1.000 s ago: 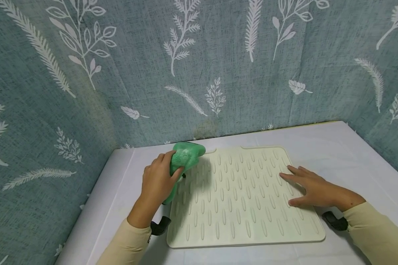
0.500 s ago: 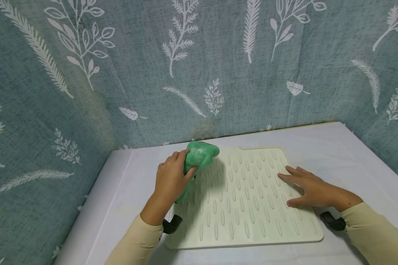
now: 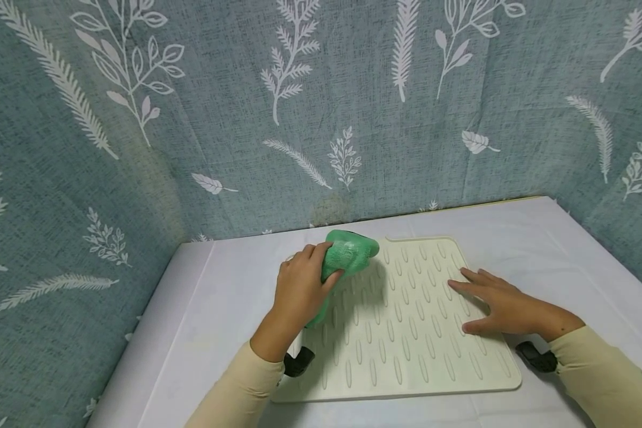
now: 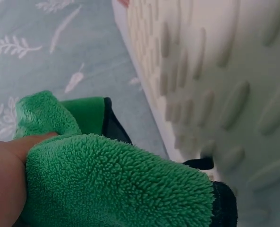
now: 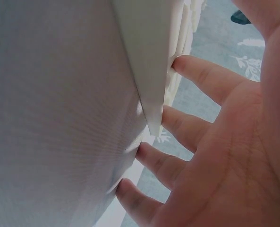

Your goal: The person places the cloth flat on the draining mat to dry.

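Observation:
My left hand (image 3: 301, 285) grips a bunched green microfibre cloth (image 3: 348, 252) over the left part of a cream ribbed mat (image 3: 406, 333). Plush green pile and a dark edge binding show on the cloth (image 4: 121, 179) in the left wrist view. Whether the cloth's underside touches the mat is hidden by the hand. At the mat's right edge, my right hand (image 3: 500, 303) has its fingers spread. In the right wrist view, some fingertips of that hand (image 5: 215, 156) touch the mat's edge (image 5: 149, 56), and others rest on the white surface beside it.
A white-covered table (image 3: 235, 285) lies under the mat. Blue-green fabric with white leaf prints (image 3: 235, 119) stands behind the table and on both sides. Black straps (image 3: 299, 361) are at both wrists.
My left hand has moved steadily to the right across the mat, carrying the green cloth. The right hand has stayed at the mat's right edge.

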The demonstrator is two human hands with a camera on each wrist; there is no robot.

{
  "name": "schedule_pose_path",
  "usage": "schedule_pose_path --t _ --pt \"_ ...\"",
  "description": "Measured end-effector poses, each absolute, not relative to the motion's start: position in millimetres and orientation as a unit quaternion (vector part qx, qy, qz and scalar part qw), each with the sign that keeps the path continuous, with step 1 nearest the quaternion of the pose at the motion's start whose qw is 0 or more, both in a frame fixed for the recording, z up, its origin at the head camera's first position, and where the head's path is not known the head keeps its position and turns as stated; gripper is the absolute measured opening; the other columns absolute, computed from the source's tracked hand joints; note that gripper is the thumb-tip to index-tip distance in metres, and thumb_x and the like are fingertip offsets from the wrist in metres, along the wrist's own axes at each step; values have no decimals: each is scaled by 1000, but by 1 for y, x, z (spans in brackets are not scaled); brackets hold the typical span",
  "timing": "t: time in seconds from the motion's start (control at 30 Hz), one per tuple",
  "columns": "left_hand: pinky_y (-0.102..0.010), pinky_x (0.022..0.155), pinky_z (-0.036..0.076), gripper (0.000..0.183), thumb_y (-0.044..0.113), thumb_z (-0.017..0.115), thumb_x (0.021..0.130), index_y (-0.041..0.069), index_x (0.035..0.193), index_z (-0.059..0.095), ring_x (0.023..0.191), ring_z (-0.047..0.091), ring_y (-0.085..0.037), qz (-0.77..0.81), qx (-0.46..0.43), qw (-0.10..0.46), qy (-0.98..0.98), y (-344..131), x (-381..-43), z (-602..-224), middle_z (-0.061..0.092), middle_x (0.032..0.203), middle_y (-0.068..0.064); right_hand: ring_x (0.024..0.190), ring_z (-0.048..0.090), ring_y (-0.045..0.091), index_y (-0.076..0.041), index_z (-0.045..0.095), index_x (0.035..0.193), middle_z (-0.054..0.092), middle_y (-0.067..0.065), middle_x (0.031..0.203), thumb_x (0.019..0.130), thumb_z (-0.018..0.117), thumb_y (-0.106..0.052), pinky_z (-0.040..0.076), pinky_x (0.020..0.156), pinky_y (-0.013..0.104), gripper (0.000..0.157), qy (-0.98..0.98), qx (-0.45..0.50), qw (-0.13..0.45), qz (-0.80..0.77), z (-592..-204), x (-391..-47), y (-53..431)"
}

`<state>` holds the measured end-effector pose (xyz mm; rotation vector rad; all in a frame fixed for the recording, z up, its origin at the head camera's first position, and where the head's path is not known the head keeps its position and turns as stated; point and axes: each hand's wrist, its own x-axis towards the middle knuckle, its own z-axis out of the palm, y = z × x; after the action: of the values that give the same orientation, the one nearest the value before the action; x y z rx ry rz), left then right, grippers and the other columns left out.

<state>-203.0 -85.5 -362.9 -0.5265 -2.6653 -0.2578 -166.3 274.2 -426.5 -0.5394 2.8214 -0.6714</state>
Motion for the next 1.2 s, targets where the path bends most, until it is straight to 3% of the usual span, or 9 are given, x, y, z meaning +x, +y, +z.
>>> schedule_pose_path --t 0.4,0.6,0.9,1.2 --pt "-46 76 49 55 47 64 83 19 128 50 104 60 -21 -103 -211 183 -955 -62 -203 -367 61 113 -2 131 17 55 -17 40 140 23 24 148 67 69 -61 22 96 69 90 954 -192 85 -213 -423 -168 272" --pt "-46 78 48 56 48 61 84 21 131 48 108 59 -21 -106 -213 149 -960 -54 -203 -373 58 122 -2 131 16 55 -18 40 141 22 24 149 67 68 -62 21 96 69 91 953 -192 93 -216 -423 -168 272" --pt "-46 77 49 56 51 58 85 20 131 48 100 61 -21 -79 -212 115 -967 -49 -203 -387 59 114 -3 132 16 55 -18 40 140 22 23 149 67 69 -61 20 97 69 90 953 -190 94 -217 -423 -168 270" --pt "-48 80 48 61 55 53 87 21 136 42 105 59 -24 -32 -203 45 -978 -43 -210 -399 57 120 -4 132 15 54 -21 37 142 20 21 150 66 67 -64 21 96 69 92 954 -180 104 -218 -424 -167 271"
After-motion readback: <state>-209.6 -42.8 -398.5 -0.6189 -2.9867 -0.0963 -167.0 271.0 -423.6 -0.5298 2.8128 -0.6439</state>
